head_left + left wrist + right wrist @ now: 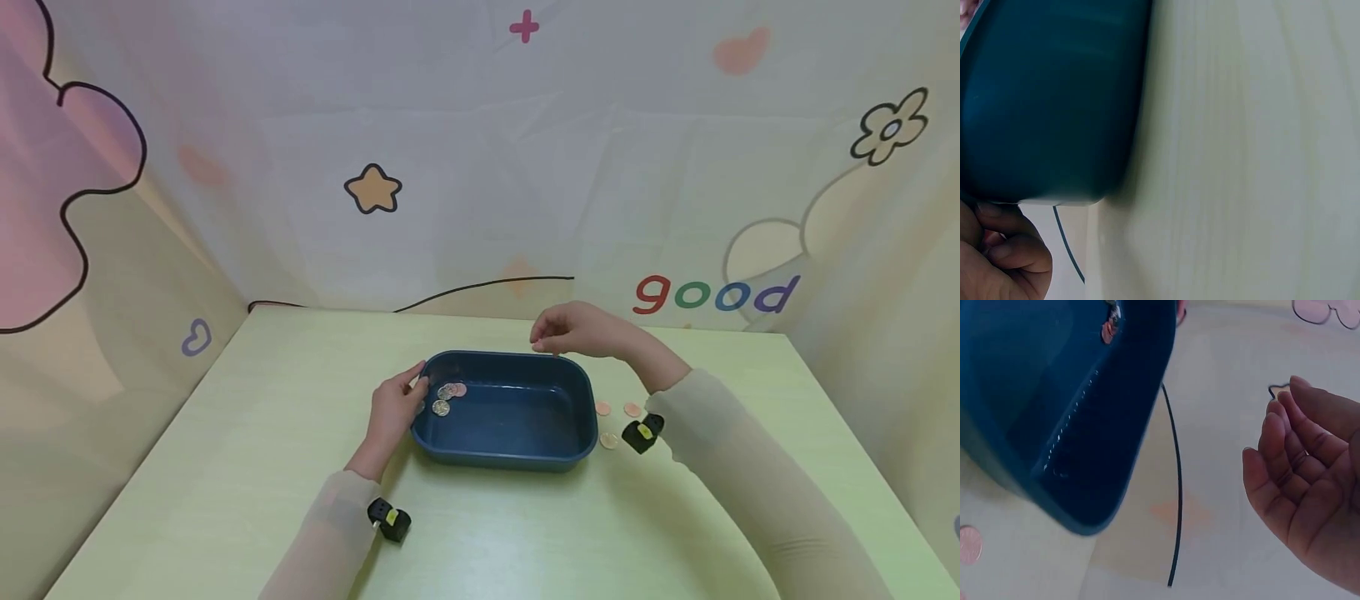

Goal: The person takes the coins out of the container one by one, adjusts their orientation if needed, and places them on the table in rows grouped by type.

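Note:
My left hand (393, 410) grips the left end of a dark blue basin (510, 454), thumb at its rim and curled fingers outside. The left wrist view shows that hand (1007, 256) against the basin's end wall (1047, 112). Several coins (441, 407) lie inside the basin, toward its left end. Above the back right rim hangs my right hand (581, 330), touching nothing visible. The right wrist view has its fingers (1272, 434) loosely bent, thumb close to the forefinger, and no object seen between them.
Right of the basin, copper-coloured coins (632, 409) and a paler coin (608, 440) lie on the pale table (300, 375), near my right sleeve and its wrist camera (643, 433). A printed cloth (480, 225) hangs behind the table's back edge.

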A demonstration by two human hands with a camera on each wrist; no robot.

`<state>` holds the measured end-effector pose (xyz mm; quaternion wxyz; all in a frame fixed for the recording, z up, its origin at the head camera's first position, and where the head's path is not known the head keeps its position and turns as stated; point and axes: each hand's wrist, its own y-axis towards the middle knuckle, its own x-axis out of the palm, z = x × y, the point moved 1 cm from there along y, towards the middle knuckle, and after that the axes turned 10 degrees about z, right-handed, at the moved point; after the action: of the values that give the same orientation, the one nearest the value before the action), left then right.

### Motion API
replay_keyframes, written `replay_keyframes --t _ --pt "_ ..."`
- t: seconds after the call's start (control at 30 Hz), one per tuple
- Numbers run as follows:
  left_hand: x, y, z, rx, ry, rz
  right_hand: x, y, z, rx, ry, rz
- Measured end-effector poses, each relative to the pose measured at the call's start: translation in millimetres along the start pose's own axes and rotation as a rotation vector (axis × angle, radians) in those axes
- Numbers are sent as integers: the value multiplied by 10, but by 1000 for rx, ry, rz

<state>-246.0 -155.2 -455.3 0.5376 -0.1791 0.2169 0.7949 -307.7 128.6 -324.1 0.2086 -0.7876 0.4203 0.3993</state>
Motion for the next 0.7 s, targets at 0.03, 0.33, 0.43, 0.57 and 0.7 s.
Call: replay_keyframes --t 0.03,0.33,0.43,0.57,0.7 --pt "-1 -2 1 0 2 1 30 48 -37 -12 -11 -15" --pt "-7 5 7 -3 -1 -16 400 409 -207 -109 -97 -95" --pt "-4 10 5 -3 0 -18 523 507 -208 -123 -81 -97" --pt "-2 17 5 5 5 -13 678 626 -229 -131 -63 -118" --pt "0 19 1 16 12 -10 840 732 -262 -128 -89 -165"
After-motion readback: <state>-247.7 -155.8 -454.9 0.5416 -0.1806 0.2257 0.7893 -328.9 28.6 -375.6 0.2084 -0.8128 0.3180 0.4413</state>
